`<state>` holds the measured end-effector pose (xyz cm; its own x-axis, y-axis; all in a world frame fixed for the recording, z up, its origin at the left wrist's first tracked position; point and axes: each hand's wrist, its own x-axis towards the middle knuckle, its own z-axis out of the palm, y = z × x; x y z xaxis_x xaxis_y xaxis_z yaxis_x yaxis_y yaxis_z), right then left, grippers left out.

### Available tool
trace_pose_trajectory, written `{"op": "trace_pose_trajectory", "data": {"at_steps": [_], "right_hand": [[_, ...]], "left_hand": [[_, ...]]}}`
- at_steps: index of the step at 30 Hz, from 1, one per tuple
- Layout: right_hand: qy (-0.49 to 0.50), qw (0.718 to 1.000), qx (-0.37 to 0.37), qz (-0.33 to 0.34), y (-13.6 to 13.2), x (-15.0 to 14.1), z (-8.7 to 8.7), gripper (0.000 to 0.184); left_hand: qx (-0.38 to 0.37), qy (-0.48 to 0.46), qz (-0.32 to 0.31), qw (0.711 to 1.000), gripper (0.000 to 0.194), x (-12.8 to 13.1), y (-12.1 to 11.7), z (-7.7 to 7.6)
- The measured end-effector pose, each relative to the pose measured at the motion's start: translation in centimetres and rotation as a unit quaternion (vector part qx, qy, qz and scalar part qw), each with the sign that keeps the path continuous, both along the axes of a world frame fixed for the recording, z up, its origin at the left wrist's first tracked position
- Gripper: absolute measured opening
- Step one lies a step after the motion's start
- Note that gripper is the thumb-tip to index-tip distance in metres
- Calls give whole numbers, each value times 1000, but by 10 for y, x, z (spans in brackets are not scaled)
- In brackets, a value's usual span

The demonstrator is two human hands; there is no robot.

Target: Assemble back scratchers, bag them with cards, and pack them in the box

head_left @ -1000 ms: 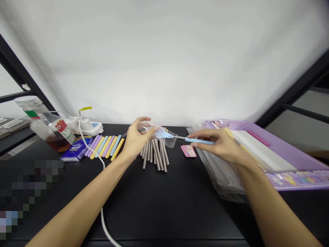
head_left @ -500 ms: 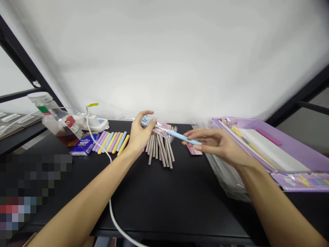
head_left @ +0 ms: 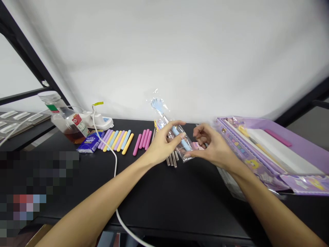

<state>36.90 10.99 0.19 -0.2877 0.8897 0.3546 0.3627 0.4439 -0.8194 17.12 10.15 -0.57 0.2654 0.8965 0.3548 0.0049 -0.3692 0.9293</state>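
A clear plastic sleeve (head_left: 185, 149) with a blue-handled back scratcher inside tilts up over the black table (head_left: 164, 199), its claw head (head_left: 156, 103) raised at the top left. My left hand (head_left: 164, 145) is closed around the sleeve's middle. My right hand (head_left: 212, 147) pinches the sleeve's lower end by the blue handle. Under my hands lies a bundle of bare metal rods (head_left: 172, 159). A small pink card (head_left: 199, 145) lies partly hidden behind my right hand.
Pastel handle grips (head_left: 117, 140) and pink ones (head_left: 143, 139) lie in rows at the left. A bottle (head_left: 64, 120), a blue packet (head_left: 88, 143), a white power strip (head_left: 99, 120) and its cable (head_left: 115, 164) are farther left. A purple box (head_left: 267, 151) and plastic bags sit at the right.
The scratcher has gone into the clear sleeve and now tilts head up. My left hand slid down to its middle and my right hand closed on the lower end. The view shifted left.
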Motion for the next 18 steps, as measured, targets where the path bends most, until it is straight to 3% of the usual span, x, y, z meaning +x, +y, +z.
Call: {"op": "trace_pose_trajectory", "data": {"at_steps": [4, 9, 13, 18], "right_hand": [[-7, 999, -19, 42, 0, 3, -1, 55], [-51, 985, 10, 165, 0, 7, 2, 45], [-79, 984, 66, 146, 0, 6, 2, 18], [-47, 989, 19, 142, -1, 4, 1, 20]], "left_hand": [[21, 29, 14, 999, 33, -7, 5, 1], [4, -3, 23, 1000, 36, -20, 18, 1], [-28, -24, 9, 999, 36, -23, 20, 3], [-19, -13, 26, 999, 36, -22, 16, 8]]}}
